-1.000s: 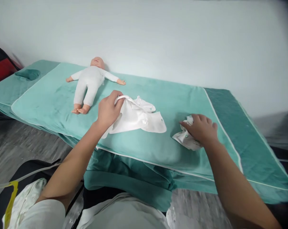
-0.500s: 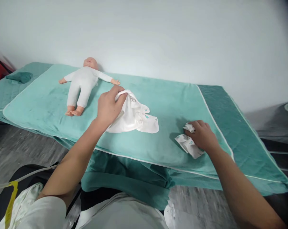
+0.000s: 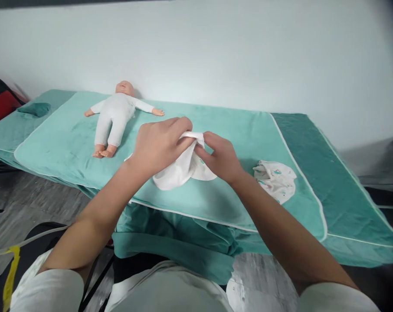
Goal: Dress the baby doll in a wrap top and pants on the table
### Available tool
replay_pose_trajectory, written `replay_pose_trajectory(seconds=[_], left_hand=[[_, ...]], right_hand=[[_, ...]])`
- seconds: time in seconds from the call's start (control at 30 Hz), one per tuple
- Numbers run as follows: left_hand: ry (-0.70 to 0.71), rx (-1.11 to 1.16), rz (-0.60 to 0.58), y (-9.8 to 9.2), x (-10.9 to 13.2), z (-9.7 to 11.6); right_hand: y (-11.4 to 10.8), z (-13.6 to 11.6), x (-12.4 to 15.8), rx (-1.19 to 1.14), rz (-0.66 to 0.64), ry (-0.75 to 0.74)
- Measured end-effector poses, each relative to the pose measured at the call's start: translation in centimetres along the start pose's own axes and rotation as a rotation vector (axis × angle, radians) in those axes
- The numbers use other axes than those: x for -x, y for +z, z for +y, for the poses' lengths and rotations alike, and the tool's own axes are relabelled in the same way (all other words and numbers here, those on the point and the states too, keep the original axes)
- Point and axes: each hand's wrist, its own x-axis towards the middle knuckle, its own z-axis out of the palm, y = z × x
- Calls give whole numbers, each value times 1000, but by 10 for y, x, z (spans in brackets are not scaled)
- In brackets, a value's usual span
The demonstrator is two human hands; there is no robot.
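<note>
My left hand (image 3: 164, 141) pinches the upper edge of a small white baby cloth (image 3: 174, 172) above the middle of the mat. From the other side, my right hand (image 3: 221, 156) grips the same edge between thumb and fingers. Part of the cloth hangs down onto the mat, and a rounded flap with a small print peeks out under my right hand. My hands hide much of its shape. To the right lies a crumpled white printed cloth (image 3: 276, 180), touched by neither hand.
A baby doll (image 3: 113, 117) in a white suit lies on its back at the left of the light green mat (image 3: 235, 125). The mat covers a darker green padded bed (image 3: 333, 182) against a white wall (image 3: 216, 56). A red item (image 3: 1, 108) stands at the far left.
My right hand has let go of the printed cloth, leaving it spread on the mat, and moved left to take hold of the white cloth. My left hand has shifted slightly right.
</note>
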Motion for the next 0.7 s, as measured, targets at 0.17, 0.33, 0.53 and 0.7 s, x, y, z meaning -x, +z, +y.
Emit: replay_pose_trajectory(seconds=[0.17,0.33,0.53,0.7], left_hand=[[-103,-164,47,-13,7,-26],[-217,-162,116,-5,10,-57],[-302,65,193,9,16,-75],[-386,286,108,1,7,-87]], right_hand=[[-9,17,-29,151,380,111],[-29,22,-23,286,373,87],[-53,31,-1,423,268,244],[-90,38,-5,497,135,498]])
